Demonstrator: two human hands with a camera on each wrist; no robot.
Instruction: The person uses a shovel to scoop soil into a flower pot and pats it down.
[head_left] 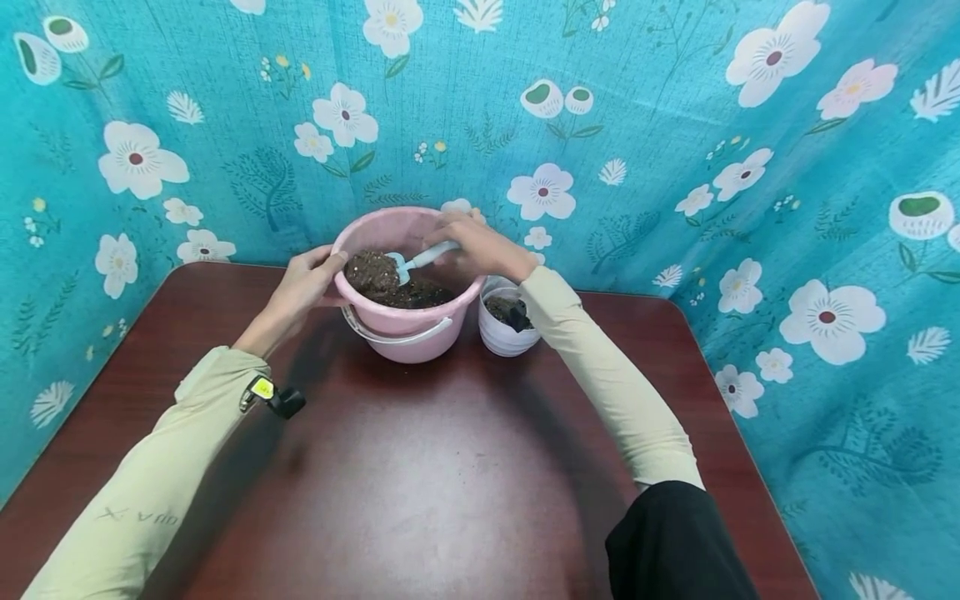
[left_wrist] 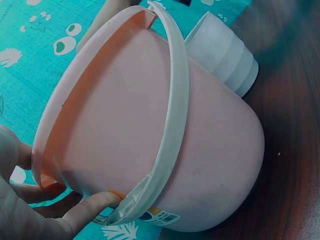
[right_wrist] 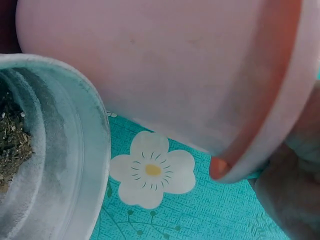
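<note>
"Flowered turquoise cloth point(head_left: 465, 108) backs our glossy table point(head_left: 450, 467). Where's the bucket point(head_left: 408, 353)?"

"Twelve o'clock: smooth pink plastic, crumbly soil point(head_left: 371, 279) inside. Our left hand point(head_left: 303, 279) grips its rim point(head_left: 411, 317), our right hand point(head_left: 467, 242) a pale-blue pronged rake point(head_left: 423, 257)."

In the head view, the scene is brightly lit, and a pale glare point(head_left: 427, 458) is seen on the table point(head_left: 360, 533) in front of the pink bucket point(head_left: 408, 352). Soft shadows point(head_left: 217, 492) are thrown to its front left and front right. The right hand point(head_left: 468, 242), at the bucket's right rim, is blurred. In both wrist views, dimmer light and softer detail are recorded.
</note>
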